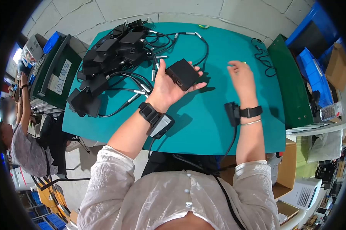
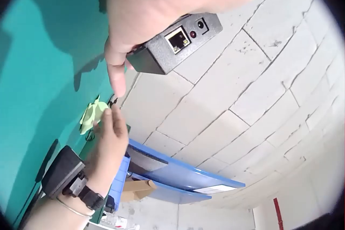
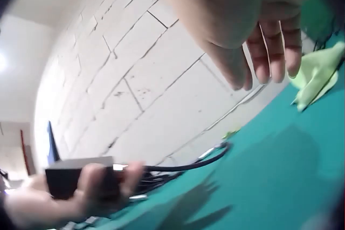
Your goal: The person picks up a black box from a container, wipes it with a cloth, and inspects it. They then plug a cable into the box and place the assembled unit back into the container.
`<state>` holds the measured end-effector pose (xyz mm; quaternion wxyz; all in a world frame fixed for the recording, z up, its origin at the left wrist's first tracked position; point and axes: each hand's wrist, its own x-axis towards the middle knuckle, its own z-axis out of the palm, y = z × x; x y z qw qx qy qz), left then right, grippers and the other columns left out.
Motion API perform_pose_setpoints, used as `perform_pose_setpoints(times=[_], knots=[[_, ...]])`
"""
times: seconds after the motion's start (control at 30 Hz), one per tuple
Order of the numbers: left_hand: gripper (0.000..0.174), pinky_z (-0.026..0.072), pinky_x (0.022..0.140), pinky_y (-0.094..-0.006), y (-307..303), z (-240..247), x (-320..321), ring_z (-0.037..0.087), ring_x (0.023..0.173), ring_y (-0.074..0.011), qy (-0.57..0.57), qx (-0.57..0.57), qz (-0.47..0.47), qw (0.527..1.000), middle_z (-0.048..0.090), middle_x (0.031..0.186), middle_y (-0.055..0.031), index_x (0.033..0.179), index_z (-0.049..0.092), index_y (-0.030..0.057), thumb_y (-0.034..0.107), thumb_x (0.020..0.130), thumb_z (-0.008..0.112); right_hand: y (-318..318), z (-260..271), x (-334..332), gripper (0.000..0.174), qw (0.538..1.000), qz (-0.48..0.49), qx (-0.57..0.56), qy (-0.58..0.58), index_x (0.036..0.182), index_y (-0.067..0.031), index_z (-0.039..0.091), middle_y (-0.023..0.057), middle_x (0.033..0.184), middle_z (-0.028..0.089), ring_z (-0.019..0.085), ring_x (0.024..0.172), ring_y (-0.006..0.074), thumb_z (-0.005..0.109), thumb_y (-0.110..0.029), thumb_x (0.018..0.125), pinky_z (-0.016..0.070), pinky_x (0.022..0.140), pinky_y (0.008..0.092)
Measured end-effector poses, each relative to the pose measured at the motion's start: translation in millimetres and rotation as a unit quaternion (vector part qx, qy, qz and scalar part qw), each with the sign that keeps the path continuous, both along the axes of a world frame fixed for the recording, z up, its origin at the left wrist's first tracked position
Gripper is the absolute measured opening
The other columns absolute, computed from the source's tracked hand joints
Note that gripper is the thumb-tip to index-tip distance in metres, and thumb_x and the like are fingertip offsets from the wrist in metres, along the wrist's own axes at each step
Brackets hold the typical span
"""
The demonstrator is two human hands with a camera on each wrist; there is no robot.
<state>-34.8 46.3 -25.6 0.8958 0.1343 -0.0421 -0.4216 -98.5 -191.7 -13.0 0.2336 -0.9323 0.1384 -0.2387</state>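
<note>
My left hand [image 1: 166,89] is turned palm up over the table and holds a small black box [image 1: 183,73], fingers beneath it and thumb along its side. A network port and a round socket show on the box's end face in the left wrist view. To the right, my right hand [image 1: 243,79] hovers over the table with relaxed fingers and nothing in them. Close beyond its fingertips lies a light green cloth [image 3: 318,76], which that hand mostly hides in the head view.
A heap of black boxes [image 1: 115,50] with cables and silver connectors covers the table's left side. A thin black cable [image 1: 263,57] lies at the far right of the green table [image 1: 203,126]. Green cabinets [image 1: 290,84] flank it, with a block wall behind. Another person stands far left.
</note>
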Motion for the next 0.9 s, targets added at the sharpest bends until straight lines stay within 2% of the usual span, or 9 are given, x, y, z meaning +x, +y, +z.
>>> perform_pose_setpoints(times=[0.1,0.2,0.27,0.37,0.43,0.53,0.67,0.87,0.9], knots=[[0.085,0.0294,0.103,-0.0674,3.2,4.8,-0.7,0.044,0.120,-0.0417,-0.017,-0.003,0.002,1.000,0.049,0.122,-0.0248,0.121,0.047,-0.0025,0.072,0.087,0.023,-32.1,-25.4,-2.3,0.024,0.983,-0.047,-0.172,0.042,0.104,-0.0072,0.066,0.0137,0.108,0.062,0.058,0.100,0.0326,0.066,-0.013,0.081,0.0482,0.086,0.0398],[0.086,0.0273,0.104,-0.0688,5.3,7.6,0.9,0.042,0.123,-0.0420,-0.044,-0.014,-0.003,0.999,0.049,0.122,-0.0253,0.123,0.046,-0.0020,0.073,0.086,0.026,-44.9,-32.7,2.0,0.026,0.988,-0.039,-0.128,0.078,0.106,-0.0070,0.066,0.0138,0.112,0.060,0.054,0.106,0.0329,0.066,-0.009,0.080,0.0446,0.093,0.0397],[0.085,0.0283,0.103,-0.0688,5.2,5.3,3.9,0.042,0.123,-0.0426,-0.042,-0.024,-0.022,0.999,0.049,0.123,-0.0255,0.124,0.045,-0.0011,0.073,0.086,0.027,-45.5,-31.1,5.0,0.025,0.985,-0.044,-0.148,0.077,0.106,-0.0075,0.066,0.0145,0.109,0.061,0.057,0.100,0.0333,0.064,-0.008,0.081,0.0475,0.088,0.0404],[0.084,0.0339,0.099,-0.0683,4.9,3.2,4.6,0.044,0.121,-0.0435,-0.056,0.014,-0.014,0.998,0.050,0.123,-0.0254,0.124,0.046,0.0007,0.073,0.086,0.028,-26.9,-15.8,5.4,0.020,0.995,-0.060,-0.002,0.077,0.103,-0.0067,0.066,0.0141,0.103,0.063,0.061,0.091,0.0302,0.061,-0.008,0.083,0.0500,0.081,0.0375],[0.084,0.0377,0.098,-0.0651,6.4,7.2,3.5,0.046,0.120,-0.0439,-0.066,0.019,-0.014,0.998,0.051,0.122,-0.0253,0.125,0.045,0.0019,0.074,0.086,0.026,13.4,4.4,4.6,0.017,0.971,0.099,0.201,-0.086,0.100,-0.0057,0.066,0.0124,0.099,0.063,0.062,0.083,0.0257,0.057,-0.008,0.087,0.0499,0.074,0.0327],[0.085,0.0439,0.095,-0.0578,9.2,10.5,5.5,0.049,0.118,-0.0422,-0.092,0.089,0.007,0.992,0.052,0.123,-0.0237,0.128,0.045,0.0039,0.074,0.086,0.023,89.6,22.2,-11.7,0.015,0.908,0.284,0.276,-0.134,0.099,-0.0048,0.066,0.0088,0.104,0.065,0.062,0.089,0.0209,0.055,-0.009,0.089,0.0504,0.078,0.0309],[0.083,0.0492,0.092,-0.0446,15.9,6.3,10.8,0.056,0.113,-0.0284,-0.120,0.122,-0.032,0.985,0.056,0.124,-0.0139,0.131,0.045,0.0087,0.075,0.086,0.022,117.0,15.4,-12.5,0.041,0.901,0.421,-0.022,-0.102,0.127,-0.0107,0.054,0.0065,0.129,0.056,0.047,0.126,0.0283,0.060,-0.018,0.088,0.0415,0.102,0.0390],[0.077,0.0525,0.085,-0.0426,7.6,16.4,-3.4,0.062,0.104,-0.0265,-0.116,0.278,0.051,0.952,0.060,0.116,-0.0119,0.125,0.051,0.0120,0.074,0.087,0.026,110.5,17.9,-10.8,0.062,0.932,0.346,-0.065,-0.084,0.143,-0.0097,0.032,0.0124,0.142,0.041,0.036,0.133,0.0302,0.058,-0.024,0.089,0.0353,0.106,0.0394],[0.075,0.0549,0.079,-0.0402,12.1,11.7,3.6,0.061,0.105,-0.0253,-0.107,0.281,0.042,0.953,0.059,0.118,-0.0104,0.123,0.052,0.0127,0.073,0.088,0.026,105.3,15.5,-10.3,0.056,0.936,0.339,-0.042,-0.086,0.139,-0.0068,0.039,0.0144,0.139,0.044,0.039,0.131,0.0302,0.057,-0.022,0.089,0.0365,0.105,0.0395]])
